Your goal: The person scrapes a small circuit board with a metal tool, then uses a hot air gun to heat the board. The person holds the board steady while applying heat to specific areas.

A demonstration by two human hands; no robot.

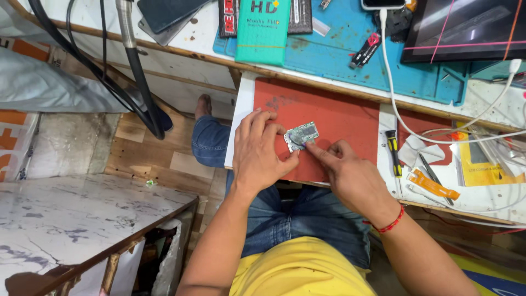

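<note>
A small greenish-grey circuit board (302, 134) lies on a red mat (339, 118) on a pull-out shelf. My left hand (257, 151) pinches the board's left edge between thumb and fingers. My right hand (345, 170) is mostly curled, with its index finger stretched out and pressing the board's lower right corner. A red thread bracelet circles my right wrist. The part of the board under my fingertips is hidden.
A yellow-handled screwdriver (393, 152), tweezers (433, 175) and an orange flex strip (433, 185) lie right of the mat. White cables (394, 93) cross a blue work mat (350, 52). A teal box (263, 27), a tablet (466, 27) and a marble table (76, 219) are nearby.
</note>
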